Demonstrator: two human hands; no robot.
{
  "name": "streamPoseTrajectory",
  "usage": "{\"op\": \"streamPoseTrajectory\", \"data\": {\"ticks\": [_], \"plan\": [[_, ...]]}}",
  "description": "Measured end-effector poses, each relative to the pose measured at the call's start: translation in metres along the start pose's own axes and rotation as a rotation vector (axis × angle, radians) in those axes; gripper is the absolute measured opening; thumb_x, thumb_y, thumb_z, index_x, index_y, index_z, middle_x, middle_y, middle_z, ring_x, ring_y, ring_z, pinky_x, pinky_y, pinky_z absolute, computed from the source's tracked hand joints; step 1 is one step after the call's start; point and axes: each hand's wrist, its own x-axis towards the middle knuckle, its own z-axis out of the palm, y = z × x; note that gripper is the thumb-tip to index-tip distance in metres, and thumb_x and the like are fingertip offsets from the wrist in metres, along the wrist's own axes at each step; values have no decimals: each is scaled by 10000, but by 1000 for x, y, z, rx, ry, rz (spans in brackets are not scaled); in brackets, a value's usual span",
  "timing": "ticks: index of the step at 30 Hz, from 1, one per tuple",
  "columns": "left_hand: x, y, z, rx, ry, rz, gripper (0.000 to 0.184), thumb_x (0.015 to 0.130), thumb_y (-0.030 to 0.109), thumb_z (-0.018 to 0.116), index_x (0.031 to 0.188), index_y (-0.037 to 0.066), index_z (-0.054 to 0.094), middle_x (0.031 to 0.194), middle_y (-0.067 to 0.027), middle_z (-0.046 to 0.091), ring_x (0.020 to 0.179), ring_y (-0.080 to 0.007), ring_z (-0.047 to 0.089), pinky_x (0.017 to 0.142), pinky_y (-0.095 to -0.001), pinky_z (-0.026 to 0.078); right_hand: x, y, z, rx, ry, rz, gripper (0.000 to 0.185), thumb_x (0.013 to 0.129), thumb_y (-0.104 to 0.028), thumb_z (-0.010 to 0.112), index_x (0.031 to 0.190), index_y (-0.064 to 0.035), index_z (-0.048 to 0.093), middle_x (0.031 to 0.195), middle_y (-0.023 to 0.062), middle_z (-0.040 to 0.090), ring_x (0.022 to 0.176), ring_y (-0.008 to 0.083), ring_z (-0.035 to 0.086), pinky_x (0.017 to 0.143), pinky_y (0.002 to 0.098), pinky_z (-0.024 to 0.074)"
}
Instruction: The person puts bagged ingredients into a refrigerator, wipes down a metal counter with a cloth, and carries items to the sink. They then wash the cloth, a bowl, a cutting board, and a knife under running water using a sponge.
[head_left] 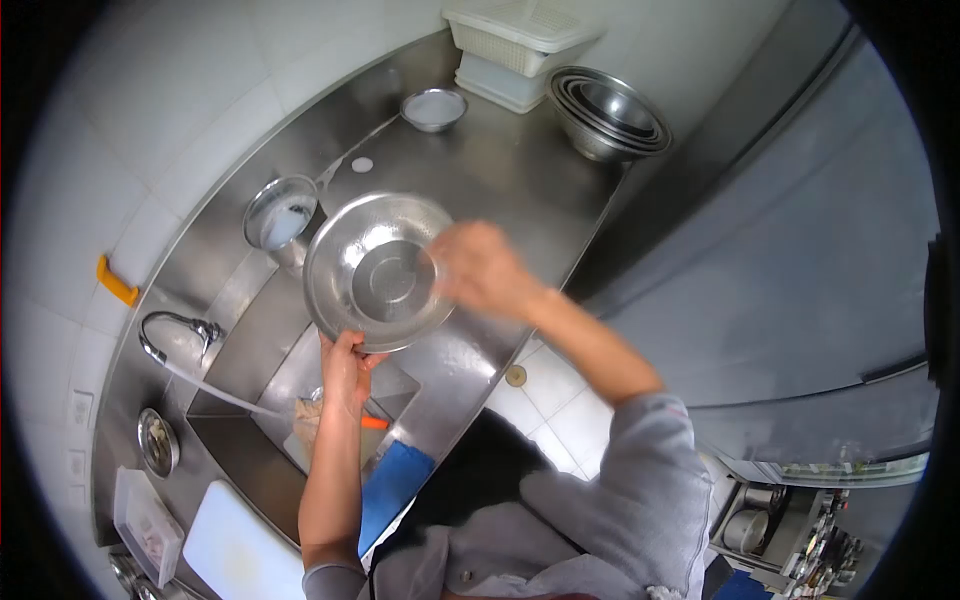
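Note:
A wide stainless steel bowl [330,270] is in front of me, its inside turned up toward me. My left hand [347,372] grips the bowl's near rim, thumb at the edge and fingers underneath. My right hand [485,265] is at the bowl's right side, over its rim, with fingers curled but smeared by motion. Whether it holds anything cannot be made out. Beyond the bowl stands a metal pot [283,215] with something whitish inside. A small bowl of white contents [434,108] sits farther back.
Water runs from the faucet [180,322] into the sink [240,455], where an orange object [374,423] shows beside my left forearm. Nested metal bowls [610,112] and a white basket [515,45] stand at the back. A white cutting board [240,550] lies near left.

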Motion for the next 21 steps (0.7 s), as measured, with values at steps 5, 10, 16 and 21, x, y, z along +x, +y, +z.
{"op": "streamPoseTrajectory", "data": {"ticks": [5, 10, 16, 21], "plan": [[32, 12, 42, 79, -52, -23, 483, 841, 24, 482, 1312, 54, 382, 1116, -136, 578, 864, -222, 671, 648, -329, 634, 4, 214, -65, -627, 254, 397, 128, 796, -57, 575, 841, -43, 695, 827, 166, 626, 861, 371, 592, 734, 451, 497], [70, 26, 157, 79, -54, 13, 501, 853, 32, 496, 1338, 57, 374, 1136, -136, 576, 888, -207, 666, 656, -310, 630, -1, 360, -116, -755, -58, 1267, 316, 831, -156, 622, 1132, -72, 665, 1175, 135, 644, 1151, 360, 576, 1002, 534, 396], [132, 25, 264, 151, -218, 6, 559, 851, 49, 505, 1376, 69, 313, 1163, -158, 550, 940, -252, 651, 707, -340, 615, -14, 428, -135, -599, -303, 1448, 319, 891, -161, 579, 1193, -81, 643, 1266, 138, 630, 1186, 313, 596, 1114, 601, 252], [158, 24, 339, 276, -315, 93, 673, 845, 47, 500, 1438, 88, 184, 1241, -188, 494, 985, -269, 640, 761, -359, 598, -28, 433, -135, -629, -104, 1344, 312, 842, -122, 637, 1153, -129, 652, 1179, 117, 660, 1189, 294, 574, 1060, 693, 250]]}}
